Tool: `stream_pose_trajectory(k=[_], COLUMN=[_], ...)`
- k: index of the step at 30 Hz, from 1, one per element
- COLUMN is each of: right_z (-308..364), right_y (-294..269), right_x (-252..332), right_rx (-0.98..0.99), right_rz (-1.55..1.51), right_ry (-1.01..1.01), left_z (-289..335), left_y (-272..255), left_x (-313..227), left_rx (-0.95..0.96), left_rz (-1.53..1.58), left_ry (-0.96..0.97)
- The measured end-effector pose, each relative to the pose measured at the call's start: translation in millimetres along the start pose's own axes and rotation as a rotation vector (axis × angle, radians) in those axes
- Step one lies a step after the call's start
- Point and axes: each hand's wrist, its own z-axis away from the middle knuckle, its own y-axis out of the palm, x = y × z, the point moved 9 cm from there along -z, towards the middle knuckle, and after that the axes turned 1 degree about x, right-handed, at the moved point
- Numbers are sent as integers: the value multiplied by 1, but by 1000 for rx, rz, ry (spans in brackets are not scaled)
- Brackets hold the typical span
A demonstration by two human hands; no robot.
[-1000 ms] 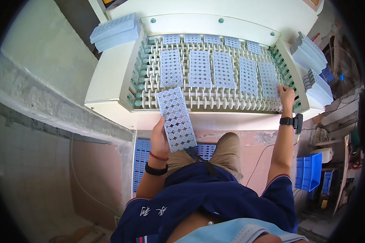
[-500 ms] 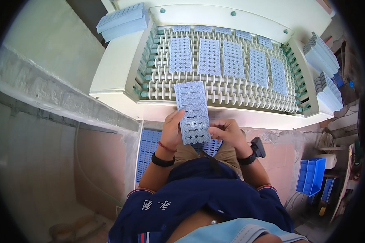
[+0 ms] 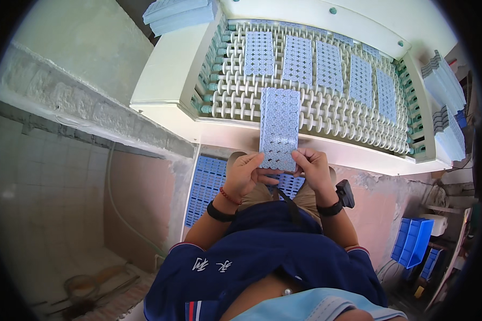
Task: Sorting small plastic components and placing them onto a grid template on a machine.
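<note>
A stack of thin light-blue perforated panels (image 3: pixel 279 120), patterned with rows of round shapes, is held upright lengthwise before me. My left hand (image 3: pixel 246 174) grips its near left corner, thumb on top and fingers underneath. At the near right corner my right hand (image 3: pixel 312 167) pinches the edge between thumb and fingers. The far end of the stack overlaps the front rollers in view; whether it touches them I cannot tell. Beyond it, several similar panels (image 3: pixel 298 60) lie side by side in a row on the white roller conveyor (image 3: pixel 326 115).
Panel stacks stand on the machine's left ledge (image 3: pixel 179 18) and right side (image 3: pixel 449 125). The white front rail (image 3: pixel 348 155) runs just beyond my hands. Blue slotted racks (image 3: pixel 206 179) sit low by my legs. Blue bins (image 3: pixel 412 241) are at the right.
My right hand has closed on the stack's near right corner, and my left hand has slid down to the near left corner. The view has shifted, with the machine now higher and further right.
</note>
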Motion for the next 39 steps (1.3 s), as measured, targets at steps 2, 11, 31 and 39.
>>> stream_pose_trajectory(k=[2, 11, 31, 39], right_z=[3, 12, 12, 24], right_y=[-1, -9, -2, 0], right_x=[3, 10, 19, 45], right_rx=[-22, -55, -109, -206], right_rz=[11, 53, 146, 415], right_ry=[10, 41, -18, -309], left_z=[1, -2, -3, -2], left_y=[-5, -9, -21, -20], left_x=[-2, -11, -37, -49], left_rx=[-31, -141, -289, -368], left_rz=[-68, -212, -410, -564], left_ry=[23, 96, 190, 237])
